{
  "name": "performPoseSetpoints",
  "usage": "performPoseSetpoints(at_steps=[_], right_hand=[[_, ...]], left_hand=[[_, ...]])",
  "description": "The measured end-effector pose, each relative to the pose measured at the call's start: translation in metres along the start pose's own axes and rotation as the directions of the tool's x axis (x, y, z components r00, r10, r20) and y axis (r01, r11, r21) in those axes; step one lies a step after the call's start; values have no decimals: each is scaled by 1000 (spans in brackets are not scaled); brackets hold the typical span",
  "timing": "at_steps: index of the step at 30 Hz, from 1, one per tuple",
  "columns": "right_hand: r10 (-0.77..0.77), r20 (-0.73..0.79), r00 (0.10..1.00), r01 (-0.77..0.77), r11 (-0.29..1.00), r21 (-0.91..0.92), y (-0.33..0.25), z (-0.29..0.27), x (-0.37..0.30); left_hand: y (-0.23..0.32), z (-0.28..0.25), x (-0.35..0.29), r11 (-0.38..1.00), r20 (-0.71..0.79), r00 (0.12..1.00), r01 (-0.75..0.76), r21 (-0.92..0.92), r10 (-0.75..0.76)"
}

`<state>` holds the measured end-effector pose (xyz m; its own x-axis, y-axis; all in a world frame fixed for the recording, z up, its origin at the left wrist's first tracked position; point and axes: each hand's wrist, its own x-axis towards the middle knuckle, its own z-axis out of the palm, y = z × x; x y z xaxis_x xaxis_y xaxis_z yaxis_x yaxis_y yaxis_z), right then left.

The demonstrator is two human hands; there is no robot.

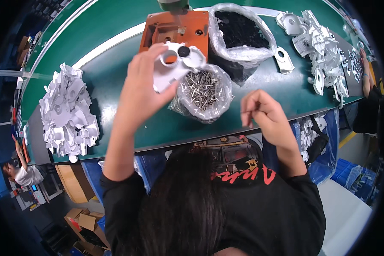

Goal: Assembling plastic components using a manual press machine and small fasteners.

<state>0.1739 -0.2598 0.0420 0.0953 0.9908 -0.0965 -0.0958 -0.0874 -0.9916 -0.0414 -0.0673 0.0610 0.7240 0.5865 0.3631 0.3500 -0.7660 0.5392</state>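
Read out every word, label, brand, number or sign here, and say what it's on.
Black shirt: red lettering running up to the dark hair; I won't copy its wording.
Lit screen, far left: too small to read.
White part in the left hand: no readable text.

Cardboard boxes (88, 222) stand at lower left, a blue crate (342, 171) at lower right.

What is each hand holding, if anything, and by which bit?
The left hand holds a white part by its left side, between fingers and thumb. The right hand is curled; I can't tell whether it holds anything.
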Motion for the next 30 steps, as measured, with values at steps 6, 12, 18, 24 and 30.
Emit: performPoseSetpoints(at_steps=[6, 12, 18, 24, 30], right_hand=[[3, -192, 981, -36, 985, -170, 13, -44, -14], [152, -265, 952, -147, 988, 37, 40, -58, -32], [276, -298, 914, -204, 946, 250, 35, -54, -33], [213, -266, 940, -140, 953, 268, 18, -50, 3], [152, -225, 962, -126, 984, 125, -5, -46, 52]], left_hand=[[-50, -22, 52, 996, 208, 975, 88, -26, -81], [-76, -14, 86, 999, 294, 955, 41, -25, -32], [-90, -11, 97, 986, 337, 937, -38, -161, 91], [-100, -7, 88, 961, 327, 915, -269, 59, 236], [-71, 6, 52, 982, 149, 980, -147, 119, 128]])
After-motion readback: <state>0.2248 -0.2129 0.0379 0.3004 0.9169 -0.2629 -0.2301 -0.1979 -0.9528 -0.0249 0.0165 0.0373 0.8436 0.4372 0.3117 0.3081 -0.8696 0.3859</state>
